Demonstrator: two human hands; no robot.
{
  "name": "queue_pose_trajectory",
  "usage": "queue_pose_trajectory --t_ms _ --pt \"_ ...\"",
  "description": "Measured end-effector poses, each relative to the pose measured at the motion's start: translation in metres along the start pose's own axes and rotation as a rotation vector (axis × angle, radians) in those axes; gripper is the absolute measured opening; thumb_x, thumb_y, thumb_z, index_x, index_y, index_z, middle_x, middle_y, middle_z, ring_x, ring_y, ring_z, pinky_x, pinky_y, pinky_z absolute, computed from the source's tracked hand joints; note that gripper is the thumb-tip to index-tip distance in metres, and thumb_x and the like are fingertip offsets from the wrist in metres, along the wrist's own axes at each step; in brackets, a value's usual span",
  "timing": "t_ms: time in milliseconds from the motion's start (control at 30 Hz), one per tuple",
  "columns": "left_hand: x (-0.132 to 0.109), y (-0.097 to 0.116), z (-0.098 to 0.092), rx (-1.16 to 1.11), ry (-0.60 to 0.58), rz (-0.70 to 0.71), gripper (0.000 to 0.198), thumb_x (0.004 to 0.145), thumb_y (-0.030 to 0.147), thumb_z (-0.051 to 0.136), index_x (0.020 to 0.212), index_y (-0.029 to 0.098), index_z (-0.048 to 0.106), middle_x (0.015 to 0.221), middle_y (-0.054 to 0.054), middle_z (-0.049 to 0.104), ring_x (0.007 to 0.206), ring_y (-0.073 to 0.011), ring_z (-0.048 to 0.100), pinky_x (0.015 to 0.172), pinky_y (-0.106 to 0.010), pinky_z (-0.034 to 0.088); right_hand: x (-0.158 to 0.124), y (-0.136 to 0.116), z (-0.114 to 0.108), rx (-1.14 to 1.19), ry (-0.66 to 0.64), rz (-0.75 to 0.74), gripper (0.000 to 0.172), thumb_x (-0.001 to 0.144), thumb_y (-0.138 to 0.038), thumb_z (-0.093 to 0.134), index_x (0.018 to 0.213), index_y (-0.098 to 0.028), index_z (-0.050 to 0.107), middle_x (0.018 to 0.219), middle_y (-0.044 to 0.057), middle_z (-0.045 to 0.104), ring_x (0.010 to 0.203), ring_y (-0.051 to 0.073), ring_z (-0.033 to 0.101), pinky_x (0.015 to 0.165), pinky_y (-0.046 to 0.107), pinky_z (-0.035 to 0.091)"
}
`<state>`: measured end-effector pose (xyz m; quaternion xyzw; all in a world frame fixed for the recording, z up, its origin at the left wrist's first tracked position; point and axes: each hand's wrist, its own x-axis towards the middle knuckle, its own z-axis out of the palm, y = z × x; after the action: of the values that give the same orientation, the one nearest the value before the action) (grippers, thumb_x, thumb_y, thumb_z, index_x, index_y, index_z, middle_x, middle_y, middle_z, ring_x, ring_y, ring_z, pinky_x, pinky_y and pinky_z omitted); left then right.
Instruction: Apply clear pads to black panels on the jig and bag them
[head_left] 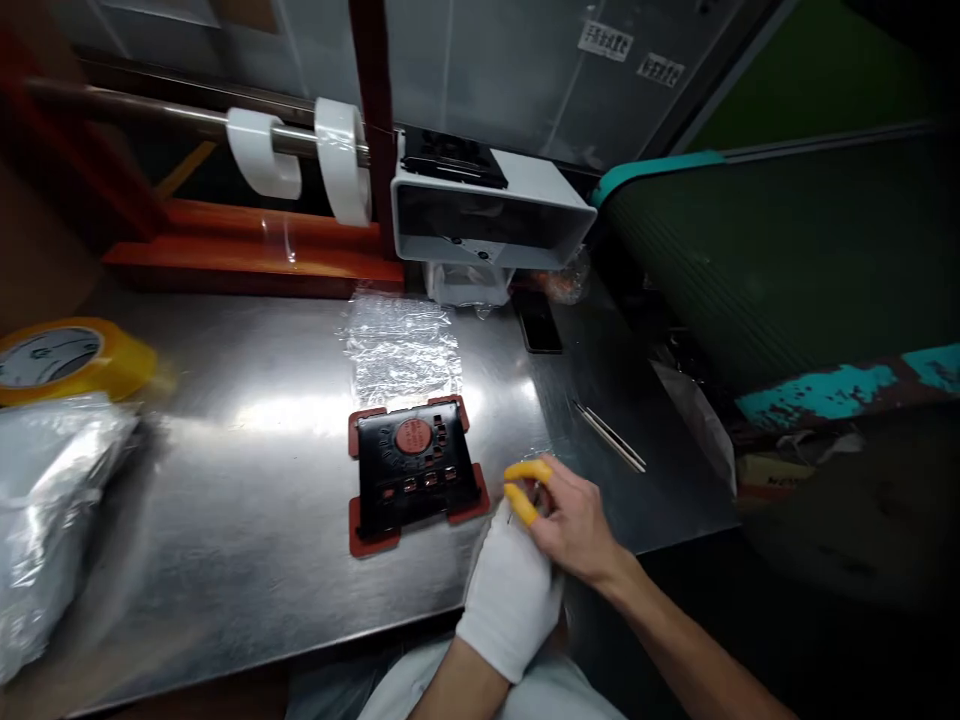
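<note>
At the table's front edge my left hand (514,590), in a white glove, is partly covered by my right hand; its fingers are hidden. My right hand (574,520), with yellow covers on thumb and forefinger, curls against the glove's fingertips; whatever lies between its fingers is too small to make out. To the left of both hands, a black plastic panel (390,490) with a round red label (413,436) rests on a red holder (375,542) with corner pieces. Behind the panel lies a crinkled clear plastic sheet (405,345).
Two thin sticks (611,437) and a phone (538,322) lie on the metal table (247,540). At the left are yellow tape (120,362) and a plastic-wrapped bundle (45,510). White rolls (341,160) hang behind, beside a grey box (491,225). A green conveyor (750,260) runs right.
</note>
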<state>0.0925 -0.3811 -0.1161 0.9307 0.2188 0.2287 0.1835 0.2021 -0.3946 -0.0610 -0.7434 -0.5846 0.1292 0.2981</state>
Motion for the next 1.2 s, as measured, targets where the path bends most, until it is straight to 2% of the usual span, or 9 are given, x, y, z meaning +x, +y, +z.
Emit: queue_pose_trajectory --t_ms 133,267,400,533,700,833,967,1100,1200 --pt "0.000 -0.004 -0.006 -0.090 -0.116 0.004 0.040 0.098 0.021 0.047 0.137 0.019 0.057 0.147 -0.007 0.053 0.142 -0.0248 0.042 0.123 -0.047 0.031 -0.022 0.059 -0.026 -0.053 0.021 0.176 0.018 0.098 -0.031 0.053 0.110 -0.025 0.066 0.095 0.003 0.063 0.066 0.014 0.055 0.063 0.028 0.046" --pt "0.002 -0.003 -0.006 -0.085 -0.188 -0.022 0.040 0.099 0.018 0.041 0.136 0.020 0.057 0.150 -0.005 0.051 0.144 -0.0239 0.038 0.125 -0.048 0.026 -0.023 0.082 -0.027 -0.101 -0.008 0.181 0.020 0.099 -0.032 0.052 0.113 -0.026 0.065 0.104 0.003 0.065 0.069 0.014 0.058 0.066 0.028 0.047" --pt "0.004 0.000 -0.005 -0.093 -0.180 -0.032 0.040 0.099 0.018 0.044 0.137 0.021 0.056 0.151 -0.004 0.050 0.145 -0.0226 0.037 0.126 -0.047 0.024 -0.017 0.083 -0.024 -0.087 -0.007 0.174 0.016 0.098 -0.026 0.050 0.107 -0.025 0.064 0.103 0.004 0.065 0.071 0.015 0.057 0.066 0.029 0.046" --pt "0.005 0.002 -0.006 -0.106 -0.157 -0.054 0.038 0.098 0.015 0.046 0.134 0.022 0.058 0.147 -0.002 0.054 0.143 -0.0210 0.040 0.125 -0.046 0.026 -0.013 0.087 -0.037 0.088 0.012 0.277 0.012 0.094 -0.025 0.053 0.099 -0.024 0.064 0.092 0.003 0.063 0.069 0.015 0.054 0.063 0.029 0.046" --pt "0.005 0.002 -0.006 -0.109 -0.158 -0.059 0.039 0.096 0.013 0.048 0.133 0.021 0.058 0.145 -0.002 0.055 0.142 -0.0213 0.040 0.125 -0.046 0.026 -0.016 0.097 -0.045 0.121 -0.153 0.370 0.017 0.085 -0.019 0.055 0.098 -0.023 0.067 0.080 0.001 0.063 0.067 0.016 0.056 0.059 0.028 0.047" --pt "0.004 0.002 -0.006 -0.106 -0.174 -0.055 0.039 0.097 0.014 0.047 0.133 0.021 0.058 0.147 -0.003 0.053 0.144 -0.0226 0.038 0.125 -0.047 0.025 -0.021 0.097 -0.036 0.103 -0.048 0.418 0.022 0.092 -0.030 0.057 0.111 -0.024 0.067 0.080 0.001 0.064 0.065 0.016 0.056 0.061 0.029 0.049" --pt "0.004 0.002 -0.004 -0.122 -0.149 -0.049 0.037 0.097 0.016 0.047 0.132 0.021 0.059 0.146 -0.003 0.054 0.144 -0.0235 0.038 0.125 -0.047 0.024 -0.025 0.092 -0.033 0.133 -0.029 0.357 0.027 0.092 -0.036 0.062 0.116 -0.024 0.065 0.095 0.003 0.065 0.066 0.014 0.056 0.065 0.030 0.051" --pt "0.001 0.001 -0.008 -0.115 -0.113 -0.051 0.036 0.098 0.020 0.048 0.132 0.020 0.058 0.145 -0.004 0.054 0.142 -0.0234 0.040 0.125 -0.044 0.023 -0.029 0.088 -0.037 0.082 0.004 0.276 0.020 0.094 -0.034 0.059 0.110 -0.024 0.068 0.092 0.004 0.061 0.065 0.015 0.055 0.060 0.030 0.049" --pt "-0.002 0.000 -0.014 -0.128 -0.122 -0.041 0.033 0.098 0.022 0.048 0.128 0.017 0.060 0.140 -0.006 0.056 0.140 -0.0234 0.042 0.126 -0.043 0.024 -0.023 0.070 -0.037 0.024 0.061 0.201 0.019 0.094 -0.034 0.061 0.109 -0.026 0.068 0.085 0.003 0.059 0.064 0.016 0.054 0.056 0.030 0.046"
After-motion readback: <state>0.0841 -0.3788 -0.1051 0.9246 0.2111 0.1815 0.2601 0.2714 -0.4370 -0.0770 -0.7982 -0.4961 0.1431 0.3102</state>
